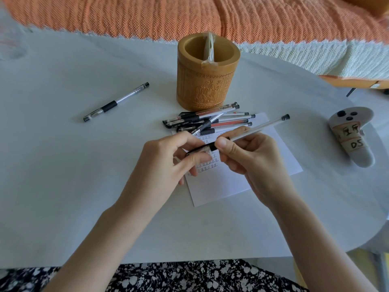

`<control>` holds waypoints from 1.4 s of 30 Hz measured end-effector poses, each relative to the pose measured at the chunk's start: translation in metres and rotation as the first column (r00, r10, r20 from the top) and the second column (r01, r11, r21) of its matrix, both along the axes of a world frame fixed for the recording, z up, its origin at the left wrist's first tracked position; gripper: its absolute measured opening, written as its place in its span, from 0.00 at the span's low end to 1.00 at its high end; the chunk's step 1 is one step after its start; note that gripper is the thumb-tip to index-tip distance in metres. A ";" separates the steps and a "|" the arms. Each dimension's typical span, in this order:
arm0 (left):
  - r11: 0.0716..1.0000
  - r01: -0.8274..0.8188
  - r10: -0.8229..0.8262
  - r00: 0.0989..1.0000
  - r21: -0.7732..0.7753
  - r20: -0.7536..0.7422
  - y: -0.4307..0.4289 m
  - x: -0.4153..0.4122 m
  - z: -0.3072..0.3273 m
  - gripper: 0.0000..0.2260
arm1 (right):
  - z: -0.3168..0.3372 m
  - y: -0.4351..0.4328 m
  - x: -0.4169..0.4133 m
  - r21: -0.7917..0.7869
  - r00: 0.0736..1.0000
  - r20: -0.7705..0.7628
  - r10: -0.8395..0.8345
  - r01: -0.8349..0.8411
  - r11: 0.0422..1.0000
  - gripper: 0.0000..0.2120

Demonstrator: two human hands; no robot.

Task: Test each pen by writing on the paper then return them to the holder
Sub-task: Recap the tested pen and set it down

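My right hand (250, 159) grips a clear gel pen (259, 127) by its black grip, barrel pointing up and right. My left hand (168, 157) pinches the pen's cap end (200, 149) just left of the right thumb. Both hands hover over a white sheet of paper (231, 182) with rows of written marks. Several capped pens (210, 121) lie in a pile on the paper's far edge, in front of a carved bamboo holder (207, 81). One more pen (115, 102) lies alone to the left.
The holder has a clear plastic packet (209, 49) standing in it. A white game controller with taped labels (351, 135) lies at the right. The white table (84, 186) has a curved right edge. An orange textured cover (189, 15) lies beyond the table.
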State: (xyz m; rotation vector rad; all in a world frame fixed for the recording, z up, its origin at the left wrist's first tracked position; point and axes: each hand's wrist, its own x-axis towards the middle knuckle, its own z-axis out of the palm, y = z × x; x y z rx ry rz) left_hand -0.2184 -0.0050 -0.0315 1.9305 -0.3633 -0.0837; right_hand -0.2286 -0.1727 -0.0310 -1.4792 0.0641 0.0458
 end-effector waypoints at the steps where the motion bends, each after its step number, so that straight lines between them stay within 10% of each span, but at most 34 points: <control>1: 1.000 -0.011 0.011 1.000 0.002 0.024 0.000 -0.001 0.000 0.03 | -0.001 0.001 0.000 0.000 1.000 -0.004 -0.016 0.016 1.000 0.05; 17: 0.993 -0.110 0.097 0.973 0.050 0.212 -0.002 -0.002 -0.006 0.04 | -0.005 0.008 0.005 0.031 1.000 -0.008 0.021 -0.020 0.999 0.06; 23: 0.948 -0.291 0.228 0.903 0.129 0.364 -0.001 0.018 -0.007 0.08 | -0.005 0.011 0.007 -0.010 0.995 -0.088 -0.045 0.044 0.999 0.24; 29: 0.826 -0.503 0.321 0.790 0.254 0.522 -0.001 0.034 -0.012 0.08 | -0.003 0.005 0.004 -0.084 0.994 -0.093 -0.065 0.058 0.995 0.04; 42: 0.827 -0.486 0.320 0.820 0.283 0.474 0.004 0.050 -0.022 0.08 | -0.012 0.002 0.006 -0.279 0.997 -0.037 -0.070 0.057 0.959 0.03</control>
